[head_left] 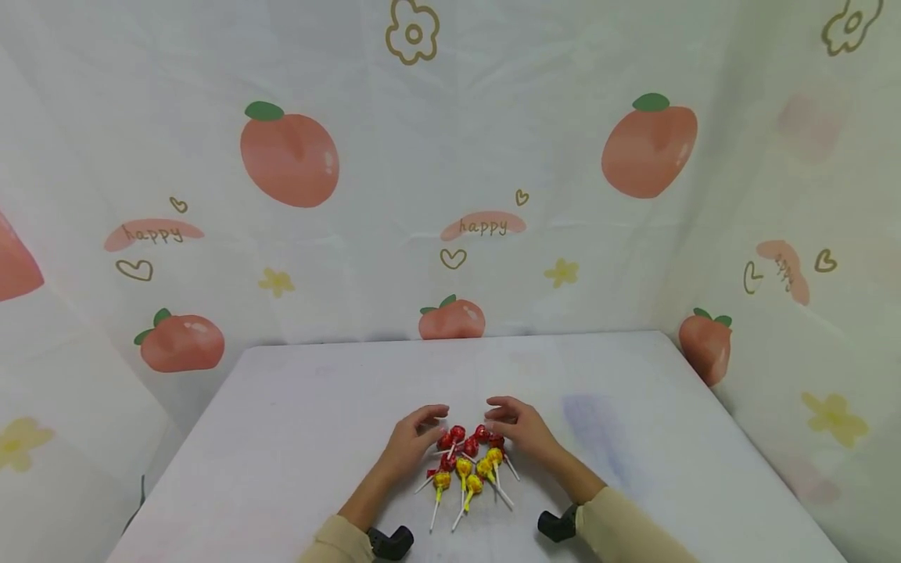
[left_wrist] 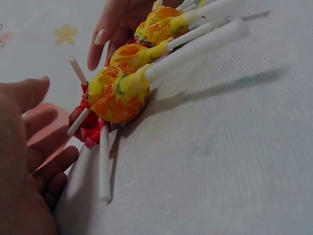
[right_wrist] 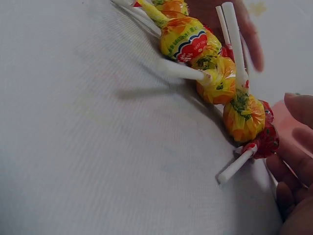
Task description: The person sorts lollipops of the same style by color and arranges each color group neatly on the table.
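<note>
A cluster of wrapped lollipops lies on the white table, with red lollipops (head_left: pixel 471 446) on the far side and yellow lollipops (head_left: pixel 441 480) on the near side. Most of the white sticks of the yellow ones point back toward the person. My left hand (head_left: pixel 411 442) curves loosely along the left edge of the cluster, fingertips close to a red lollipop (left_wrist: pixel 85 125) in the left wrist view. Opposite it, my right hand (head_left: pixel 526 430) arches over the right edge, its fingers beside another red lollipop (right_wrist: pixel 268 137) in the right wrist view. Neither hand grips a lollipop.
The white table (head_left: pixel 317 438) extends around the cluster on every side. Behind it and at the sides hangs a pale curtain (head_left: pixel 394 156) printed with peaches, hearts and flowers. Black wrist devices (head_left: pixel 391 543) sit below both wrists, by the beige sleeves (head_left: pixel 626 524).
</note>
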Demonstrator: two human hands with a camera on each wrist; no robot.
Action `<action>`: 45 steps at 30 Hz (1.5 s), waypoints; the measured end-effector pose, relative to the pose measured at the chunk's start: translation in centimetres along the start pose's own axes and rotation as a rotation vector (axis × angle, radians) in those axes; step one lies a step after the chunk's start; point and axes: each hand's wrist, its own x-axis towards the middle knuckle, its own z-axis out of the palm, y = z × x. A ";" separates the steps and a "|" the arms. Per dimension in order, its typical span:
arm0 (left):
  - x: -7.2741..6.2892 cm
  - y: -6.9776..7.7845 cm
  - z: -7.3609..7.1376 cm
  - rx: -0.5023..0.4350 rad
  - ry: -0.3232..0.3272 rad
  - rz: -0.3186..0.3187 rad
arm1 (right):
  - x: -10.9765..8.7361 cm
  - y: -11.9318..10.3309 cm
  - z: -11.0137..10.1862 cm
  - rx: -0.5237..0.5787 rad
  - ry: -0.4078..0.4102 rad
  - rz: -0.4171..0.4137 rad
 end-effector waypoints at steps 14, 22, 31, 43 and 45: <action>1.0 -0.4 1.2 0.146 -0.006 -0.116 | -0.1 0.0 0.6 -0.045 -0.036 -0.009; 1.1 0.2 1.4 0.137 0.005 -0.157 | 0.0 0.1 0.9 -0.165 -0.040 -0.013; 1.1 1.0 1.7 0.180 0.024 -0.136 | -0.3 -0.3 1.0 -0.221 -0.034 -0.018; 1.1 1.0 1.7 0.200 0.003 -0.131 | -0.2 -0.2 1.0 -0.249 -0.052 -0.029; 1.1 1.0 1.5 0.201 -0.003 -0.132 | -0.2 -0.2 1.0 -0.249 -0.052 -0.030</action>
